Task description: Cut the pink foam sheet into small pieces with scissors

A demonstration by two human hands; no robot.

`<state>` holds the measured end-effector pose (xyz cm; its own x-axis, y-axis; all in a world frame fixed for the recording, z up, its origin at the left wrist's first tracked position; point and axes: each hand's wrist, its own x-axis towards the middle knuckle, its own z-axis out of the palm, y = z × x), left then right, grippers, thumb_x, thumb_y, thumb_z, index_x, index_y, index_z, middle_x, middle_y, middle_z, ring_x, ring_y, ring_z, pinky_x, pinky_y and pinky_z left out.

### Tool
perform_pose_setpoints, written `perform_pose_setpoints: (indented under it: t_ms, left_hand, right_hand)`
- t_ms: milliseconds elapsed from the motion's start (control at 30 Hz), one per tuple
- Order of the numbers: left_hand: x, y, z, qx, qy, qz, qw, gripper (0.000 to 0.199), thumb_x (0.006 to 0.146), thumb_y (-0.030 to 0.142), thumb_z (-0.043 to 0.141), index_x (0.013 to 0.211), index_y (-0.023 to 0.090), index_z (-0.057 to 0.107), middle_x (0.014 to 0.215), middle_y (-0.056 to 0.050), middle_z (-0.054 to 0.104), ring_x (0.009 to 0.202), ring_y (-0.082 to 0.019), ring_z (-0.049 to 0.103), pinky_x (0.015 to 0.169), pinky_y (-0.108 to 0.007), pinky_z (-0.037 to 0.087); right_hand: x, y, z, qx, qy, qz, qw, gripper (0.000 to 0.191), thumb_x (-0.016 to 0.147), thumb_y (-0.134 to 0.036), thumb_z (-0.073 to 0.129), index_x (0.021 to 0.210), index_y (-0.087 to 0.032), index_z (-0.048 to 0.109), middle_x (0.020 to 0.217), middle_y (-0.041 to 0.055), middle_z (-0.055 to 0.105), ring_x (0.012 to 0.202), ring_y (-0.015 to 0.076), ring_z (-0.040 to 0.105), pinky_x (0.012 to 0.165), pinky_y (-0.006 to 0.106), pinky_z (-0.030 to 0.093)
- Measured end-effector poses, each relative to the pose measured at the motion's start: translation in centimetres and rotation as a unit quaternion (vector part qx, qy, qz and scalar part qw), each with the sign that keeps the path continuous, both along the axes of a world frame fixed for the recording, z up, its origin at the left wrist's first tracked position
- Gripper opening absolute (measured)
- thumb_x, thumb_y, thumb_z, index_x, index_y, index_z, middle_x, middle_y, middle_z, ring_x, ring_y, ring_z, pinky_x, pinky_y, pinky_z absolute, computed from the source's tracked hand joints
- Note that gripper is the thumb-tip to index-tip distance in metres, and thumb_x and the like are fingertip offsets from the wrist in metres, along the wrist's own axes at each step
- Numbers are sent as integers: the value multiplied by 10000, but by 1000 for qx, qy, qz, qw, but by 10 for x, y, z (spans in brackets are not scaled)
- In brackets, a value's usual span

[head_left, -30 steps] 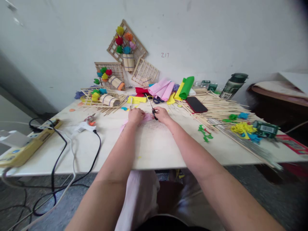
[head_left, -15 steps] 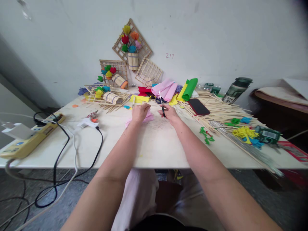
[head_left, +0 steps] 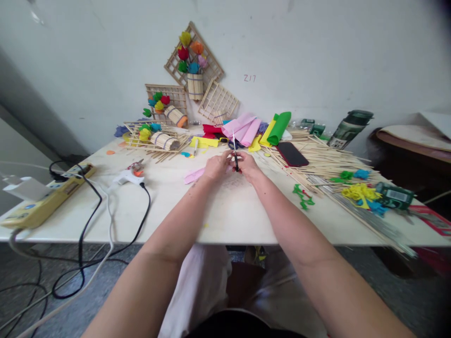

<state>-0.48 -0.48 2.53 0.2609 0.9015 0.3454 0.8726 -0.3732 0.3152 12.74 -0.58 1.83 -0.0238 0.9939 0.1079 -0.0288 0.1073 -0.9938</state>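
Observation:
Black-handled scissors [head_left: 236,157] are held in my right hand [head_left: 247,165], blades pointing away from me. Right beside them is my left hand [head_left: 219,165], its fingers bent together at the scissors; what they hold, if anything, is too small to make out. A strip of pink paper [head_left: 193,176] lies on the table under and left of my left hand. Beyond the hands are folded pink paper [head_left: 243,129], a yellow sheet [head_left: 204,142] and a green roll [head_left: 279,128].
Stick lattices with paper flowers [head_left: 193,56] lean on the wall. At the left lie a white glue gun [head_left: 129,177] and a power strip [head_left: 52,197] with cables. On the right are a phone [head_left: 292,154], loose sticks [head_left: 327,157], a bottle [head_left: 350,129] and yellow scraps [head_left: 359,192].
My left hand has moved right, up to the scissors, uncovering more of the pink strip's left part. My right hand still holds the scissors and has shifted only slightly.

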Motion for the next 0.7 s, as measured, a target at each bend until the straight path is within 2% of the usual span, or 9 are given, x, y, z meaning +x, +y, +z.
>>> perform_pose_setpoints:
  t_ms: [167, 233, 300, 433, 533, 700]
  left_hand:
    - [-11, 5, -5, -14, -87, -1, 996, 385, 932, 348, 384, 1227, 201, 582, 1043, -77, 686, 999, -201, 625, 879, -300, 440]
    - [-17, 7, -8, -33, -68, -58, 995, 355, 858, 304, 498, 1174, 191, 616, 1056, -68, 674, 1035, -198, 598, 927, -299, 434]
    - [-22, 9, -12, -36, -37, -86, 995, 378, 780, 285, 585, 1142, 187, 637, 1099, -76, 651, 1090, -216, 564, 958, -309, 428]
    - [-23, 14, -18, -19, 27, -154, 988, 351, 791, 298, 568, 1102, 156, 650, 1133, -89, 646, 1098, -239, 538, 990, -353, 409]
    - [-27, 17, -19, -8, 35, -152, 988, 291, 822, 235, 492, 1041, 157, 668, 1115, -103, 649, 1083, -228, 540, 981, -365, 418]
    - [-43, 20, -18, -6, 37, -124, 992, 304, 796, 180, 477, 1015, 164, 687, 1129, -101, 652, 1066, -224, 552, 984, -333, 410]
  right_hand:
    - [10, 3, 8, -2, -1, -90, 996, 322, 633, -32, 642, 923, -154, 573, 518, -76, 553, 384, 65, 496, 335, 134, 284]
    - [21, 5, 11, 0, -2, -135, 991, 324, 622, -34, 647, 916, -148, 571, 528, -76, 542, 391, 67, 494, 348, 142, 323]
    - [32, 8, 12, -2, -6, -175, 985, 311, 618, -45, 653, 902, -143, 573, 538, -73, 535, 403, 69, 497, 361, 148, 359]
    - [48, 11, 11, 2, 19, -233, 972, 314, 621, -42, 637, 911, -149, 580, 588, -65, 553, 429, 63, 520, 356, 131, 363]
    - [50, 12, 10, -11, 55, -251, 966, 326, 626, -18, 627, 916, -158, 579, 575, -77, 548, 390, 49, 504, 309, 115, 308]
    - [50, 13, 11, -9, 101, -268, 958, 312, 642, -8, 616, 911, -162, 580, 518, -87, 537, 356, 64, 518, 253, 118, 212]
